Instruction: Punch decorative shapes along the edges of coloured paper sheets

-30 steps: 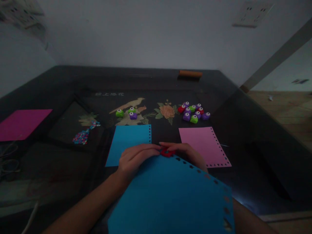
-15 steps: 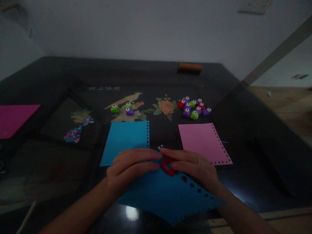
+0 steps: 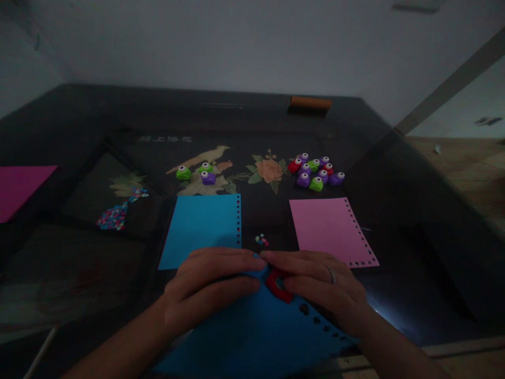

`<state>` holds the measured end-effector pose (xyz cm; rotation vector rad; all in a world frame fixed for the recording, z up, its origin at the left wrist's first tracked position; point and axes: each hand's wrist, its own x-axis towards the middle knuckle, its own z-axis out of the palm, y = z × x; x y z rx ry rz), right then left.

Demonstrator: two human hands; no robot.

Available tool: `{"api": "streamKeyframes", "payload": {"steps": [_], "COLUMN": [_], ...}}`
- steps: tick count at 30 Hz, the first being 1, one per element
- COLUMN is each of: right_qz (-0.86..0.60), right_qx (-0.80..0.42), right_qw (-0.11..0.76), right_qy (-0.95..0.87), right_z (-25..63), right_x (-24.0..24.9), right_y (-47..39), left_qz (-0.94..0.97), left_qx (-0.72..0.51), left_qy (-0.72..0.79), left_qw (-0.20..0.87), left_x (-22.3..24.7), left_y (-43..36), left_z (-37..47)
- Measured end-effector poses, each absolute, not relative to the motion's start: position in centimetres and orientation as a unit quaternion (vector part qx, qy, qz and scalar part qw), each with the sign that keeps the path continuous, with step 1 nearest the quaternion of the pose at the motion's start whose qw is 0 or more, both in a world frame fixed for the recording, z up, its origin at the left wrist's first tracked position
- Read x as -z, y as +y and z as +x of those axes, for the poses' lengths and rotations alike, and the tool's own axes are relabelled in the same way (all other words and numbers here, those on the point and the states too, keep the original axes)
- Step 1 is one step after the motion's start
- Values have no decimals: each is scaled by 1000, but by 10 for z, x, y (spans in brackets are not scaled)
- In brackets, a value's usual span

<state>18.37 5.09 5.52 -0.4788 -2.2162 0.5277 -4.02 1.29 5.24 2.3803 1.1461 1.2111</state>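
A blue sheet [image 3: 244,331] with cut-out shapes along its right edge is held up near the front of the table. My left hand [image 3: 213,281] pinches its upper corner between fingers and thumb. My right hand [image 3: 323,279], with a ring on one finger, grips a red craft punch [image 3: 279,287] placed on the sheet's edge. Both hands' fingertips nearly meet. Just beyond them lie a few tiny paper bits [image 3: 261,240]. Behind my left hand rests another blue sheet [image 3: 205,223], holed along its right side; a pink sheet [image 3: 329,229], holed on two sides, lies behind my right hand.
Several punches [image 3: 315,172] cluster at the right back, and two green ones and a purple one [image 3: 208,178] stand left of centre. Confetti [image 3: 113,217] is heaped at left, beside a magenta sheet [image 3: 21,189]. A brown roll [image 3: 311,103] lies at the table's far edge.
Both hands, the held sheet and the red punch have shifted slightly toward me. More paper bits show beyond the fingertips, some pink. The view has also moved a little.
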Motion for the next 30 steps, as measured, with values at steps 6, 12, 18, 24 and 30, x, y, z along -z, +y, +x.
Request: {"api": "streamKeyframes", "payload": {"steps": [6, 12, 18, 24, 30], "right_qz": [-198, -195, -205, -231, -255], "right_qx": [-192, -207, -277, -325, -333], "right_qw": [386, 389, 449, 492, 495], "right_qy": [-880, -876, -824, -774, -761], "right_z": [186, 189, 184, 179, 179], "right_x": [-57, -50, -44, -41, -36], "right_y": [51, 51, 55, 58, 62], "left_qz": [824, 824, 817, 814, 805], "left_qx": [-422, -450, -450, -461, -472], "left_qy": [350, 325, 337, 336, 337], "left_qw": [140, 117, 131, 109, 122], "left_x": [-52, -49, -51, -48, -51], "left_y": [20, 22, 25, 29, 31], "left_z": [-44, -44, -44, -46, -40]}}
